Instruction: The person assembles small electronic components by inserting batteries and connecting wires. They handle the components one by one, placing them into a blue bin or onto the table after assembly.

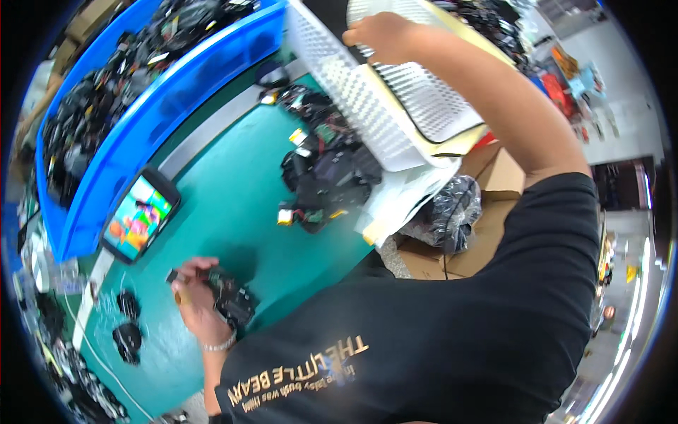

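My left hand is low over the green table with its fingers curled. A small black part shows at its fingertips, too small to name. Right beside that hand, close to my shirt, lies a black electronic piece with exposed circuitry. My right arm stretches to the far right, where my right hand is closed over a white perforated plastic basket. Something dark shows under its fingers, mostly hidden. Between the hands, a pile of black electronic parts with wires and small battery packs lies on the table.
A blue bin heaped with black parts stands at the far left. Before it leans a phone with a lit screen. Two small black pieces lie near the left edge. A cardboard box with a plastic-wrapped bundle sits at right.
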A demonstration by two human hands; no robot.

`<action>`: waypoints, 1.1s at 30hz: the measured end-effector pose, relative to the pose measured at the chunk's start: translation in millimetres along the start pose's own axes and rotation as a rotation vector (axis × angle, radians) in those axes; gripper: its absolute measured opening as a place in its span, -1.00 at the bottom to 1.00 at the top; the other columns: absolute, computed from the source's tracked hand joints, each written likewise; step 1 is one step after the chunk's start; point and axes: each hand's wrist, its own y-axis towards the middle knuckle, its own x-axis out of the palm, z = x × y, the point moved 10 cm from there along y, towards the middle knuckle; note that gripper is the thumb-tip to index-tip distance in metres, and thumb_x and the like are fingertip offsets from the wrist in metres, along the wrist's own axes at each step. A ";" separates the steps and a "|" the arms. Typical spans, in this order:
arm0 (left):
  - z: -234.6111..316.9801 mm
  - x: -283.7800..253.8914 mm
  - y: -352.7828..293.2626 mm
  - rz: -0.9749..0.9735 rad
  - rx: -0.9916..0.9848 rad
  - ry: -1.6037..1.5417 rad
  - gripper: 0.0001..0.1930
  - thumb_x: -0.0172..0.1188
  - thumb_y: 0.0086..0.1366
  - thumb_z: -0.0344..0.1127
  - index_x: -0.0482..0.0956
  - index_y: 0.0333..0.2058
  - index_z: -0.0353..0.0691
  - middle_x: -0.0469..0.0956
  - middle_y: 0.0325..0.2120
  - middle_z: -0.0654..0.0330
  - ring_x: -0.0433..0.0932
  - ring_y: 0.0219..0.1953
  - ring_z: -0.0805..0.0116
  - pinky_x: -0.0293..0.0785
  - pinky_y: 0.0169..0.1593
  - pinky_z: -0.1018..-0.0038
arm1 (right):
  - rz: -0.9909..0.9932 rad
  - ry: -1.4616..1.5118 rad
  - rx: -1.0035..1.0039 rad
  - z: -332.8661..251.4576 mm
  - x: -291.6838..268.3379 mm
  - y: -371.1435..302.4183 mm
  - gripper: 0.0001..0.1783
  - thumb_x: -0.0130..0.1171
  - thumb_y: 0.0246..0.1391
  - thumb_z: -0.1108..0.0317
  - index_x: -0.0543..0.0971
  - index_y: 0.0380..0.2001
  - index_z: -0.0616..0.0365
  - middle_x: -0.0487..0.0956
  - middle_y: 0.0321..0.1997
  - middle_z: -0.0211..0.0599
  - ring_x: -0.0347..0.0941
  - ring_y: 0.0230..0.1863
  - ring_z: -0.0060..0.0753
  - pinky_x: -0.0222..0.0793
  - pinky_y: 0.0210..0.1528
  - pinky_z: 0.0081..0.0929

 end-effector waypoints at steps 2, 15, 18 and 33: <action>1.2 -0.4 1.1 -0.057 0.065 -0.036 -0.70 -0.23 0.42 -0.14 0.37 -0.26 -0.24 0.43 -0.30 0.03 0.41 -0.15 0.13 0.29 0.02 0.21 | 0.169 0.085 -0.097 -9.9 -6.8 2.5 -0.47 0.31 -0.18 0.33 0.43 -0.06 0.07 0.49 -0.08 -0.19 0.42 -0.01 -0.06 0.36 -0.04 -0.14; -14.6 2.8 4.2 -0.048 -0.188 -0.341 -0.62 -0.20 0.40 0.01 0.36 -0.30 -0.22 0.43 -0.32 0.07 0.46 -0.21 0.26 0.43 -0.10 0.35 | 0.216 0.368 0.129 34.4 61.2 18.7 -0.72 0.03 0.05 0.32 0.47 -0.15 0.13 0.52 -0.26 -0.20 0.43 -0.21 -0.25 0.37 -0.17 -0.37; -17.4 1.5 4.6 -0.053 -0.184 -0.336 -0.64 -0.18 0.41 -0.02 0.37 -0.26 -0.24 0.43 -0.31 0.08 0.46 -0.20 0.27 0.42 -0.08 0.35 | 0.250 0.366 0.190 47.2 67.1 18.6 -0.73 -0.01 0.08 0.34 0.47 -0.15 0.16 0.51 -0.29 -0.22 0.43 -0.24 -0.32 0.38 -0.20 -0.41; -19.8 0.6 7.6 -0.090 -0.153 -0.356 -0.61 -0.19 0.39 0.02 0.34 -0.30 -0.24 0.42 -0.34 0.07 0.45 -0.32 0.37 0.45 -0.19 0.43 | 0.586 1.117 0.433 180.2 44.1 -17.8 -0.72 -0.18 0.23 0.42 0.43 -0.07 0.23 0.47 -0.41 -0.38 0.41 -0.37 -0.60 0.41 -0.28 -0.60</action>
